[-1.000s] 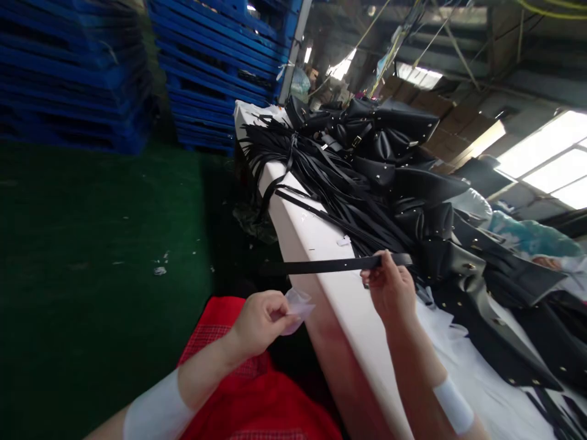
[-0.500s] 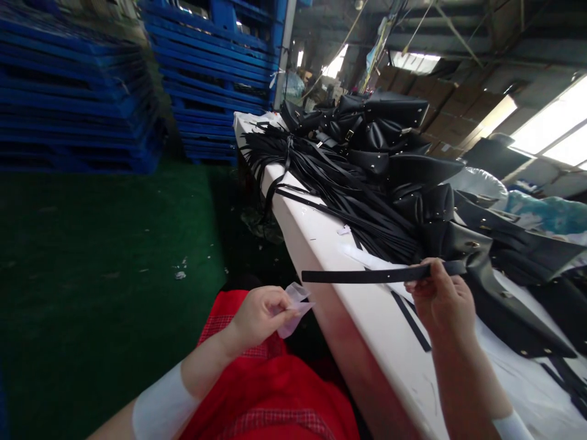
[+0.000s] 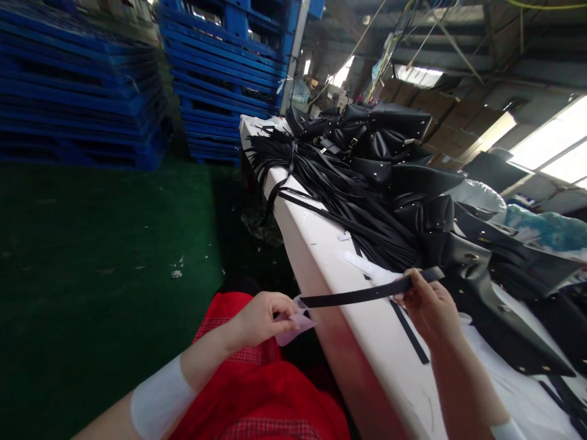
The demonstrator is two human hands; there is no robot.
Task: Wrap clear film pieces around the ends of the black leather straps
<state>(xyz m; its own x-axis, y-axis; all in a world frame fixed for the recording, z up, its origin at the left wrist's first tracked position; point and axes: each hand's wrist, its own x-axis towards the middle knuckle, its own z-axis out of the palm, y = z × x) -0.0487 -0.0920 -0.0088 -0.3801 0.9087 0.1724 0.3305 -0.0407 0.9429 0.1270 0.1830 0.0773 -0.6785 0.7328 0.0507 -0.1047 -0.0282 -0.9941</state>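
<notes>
My right hand [image 3: 424, 300] is closed on a long black strap [image 3: 362, 296], held level over the edge of the white table [image 3: 321, 250]. The strap's free end reaches left to my left hand [image 3: 259, 318]. That hand pinches a small clear plastic sleeve [image 3: 296, 316] above my red lap, and the strap tip touches the sleeve's opening. Behind my right hand a bundle of black straps [image 3: 339, 189] fans across the table, beside a heap of black leather bags [image 3: 403, 159] with metal studs.
Stacks of blue plastic pallets [image 3: 87, 85] stand at the back left on a green floor [image 3: 92, 256] with small scraps on it. A loose black strap [image 3: 410, 333] lies on the table near my right wrist. Cardboard boxes [image 3: 454, 122] are stacked behind the bags.
My right hand has brought the strap down and leftward, so its tip now meets the plastic sleeve in my left hand. The left hand has hardly moved.
</notes>
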